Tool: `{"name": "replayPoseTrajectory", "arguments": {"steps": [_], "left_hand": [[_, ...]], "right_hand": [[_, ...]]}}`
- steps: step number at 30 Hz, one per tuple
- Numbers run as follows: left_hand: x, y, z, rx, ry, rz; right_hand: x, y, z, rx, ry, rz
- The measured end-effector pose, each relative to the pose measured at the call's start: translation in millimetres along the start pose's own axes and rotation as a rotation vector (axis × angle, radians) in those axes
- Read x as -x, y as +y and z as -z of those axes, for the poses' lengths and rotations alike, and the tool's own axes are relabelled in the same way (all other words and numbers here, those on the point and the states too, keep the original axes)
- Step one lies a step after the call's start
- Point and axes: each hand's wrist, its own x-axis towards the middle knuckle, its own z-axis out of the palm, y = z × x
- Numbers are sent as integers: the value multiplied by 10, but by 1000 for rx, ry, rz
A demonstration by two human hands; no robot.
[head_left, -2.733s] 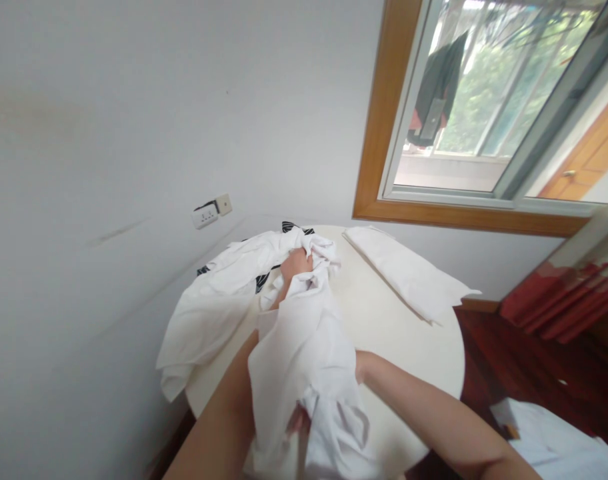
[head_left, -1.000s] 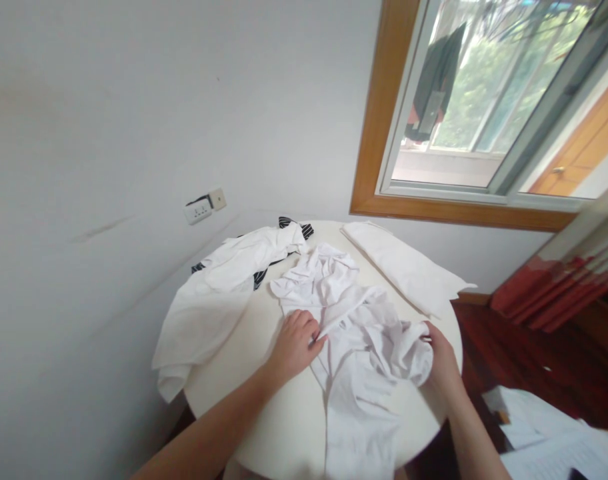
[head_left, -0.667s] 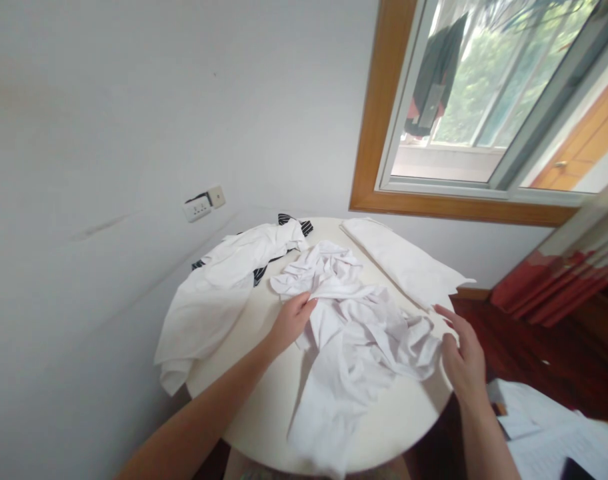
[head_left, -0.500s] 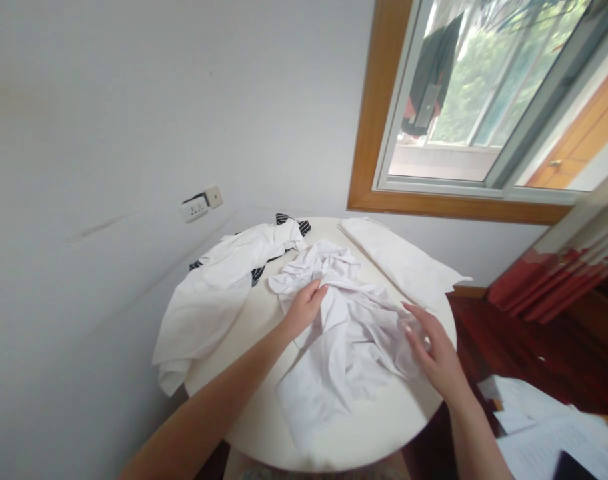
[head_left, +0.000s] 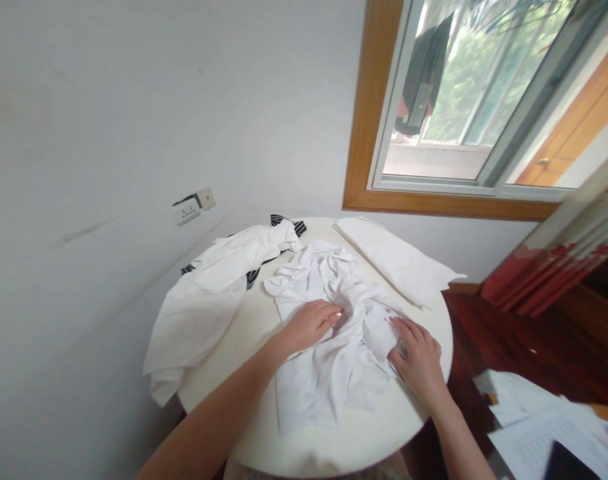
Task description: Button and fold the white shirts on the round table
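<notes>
A crumpled white garment (head_left: 341, 373), probably a shirt, is spread over the middle of a round white table (head_left: 234, 407). My left hand (head_left: 311, 327) is at its centre, fingers and thumb closed together on a fold. Over the garment's right side rests my right hand (head_left: 418, 353), with curved fingers touching the fabric and the thumb held apart. Folds partly hide the fingertips of the left hand.
White clothing (head_left: 209, 293) lies on the table's left, over a black striped cloth (head_left: 253, 277), and hangs past the edge. A folded white cloth (head_left: 394, 257) lies back right. Papers (head_left: 534, 420) are at lower right, near a red-and-cream curtain (head_left: 539, 273).
My left hand has shifted right and nearer along the garment. My right hand has come in from the right and down onto the fabric. The garment's near part has been rearranged.
</notes>
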Motion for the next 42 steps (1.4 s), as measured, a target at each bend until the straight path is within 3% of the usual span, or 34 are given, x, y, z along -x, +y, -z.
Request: {"name": "replayPoseTrajectory", "arguments": {"steps": [3, 6, 10, 13, 17, 22, 29, 33, 38, 42], "left_hand": [[-13, -94, -43, 11, -21, -16], [4, -154, -122, -51, -55, -57], [45, -166, -140, -110, -135, 1], [70, -170, -76, -100, -192, 2], [101, -219, 68, -64, -270, 2], [152, -325, 236, -33, -395, -17], [227, -459, 427, 81, -487, -96], [243, -505, 511, 192, -446, -20], [182, -451, 505, 171, -265, 136], [99, -413, 421, 203, -122, 134]], "right_hand": [[24, 28, 55, -49, -39, 16], [59, 19, 159, -185, -112, 123], [85, -39, 249, -348, -189, 229], [47, 6, 230, -286, -163, 167], [-51, 227, 188, -122, -87, 40], [-161, 450, 153, -57, -85, -20], [-302, 508, 40, -15, -78, 42], [-288, 547, 81, 16, -117, 68], [-152, 707, 140, -34, -146, 41], [-25, 644, 262, -13, -13, 60]]}}
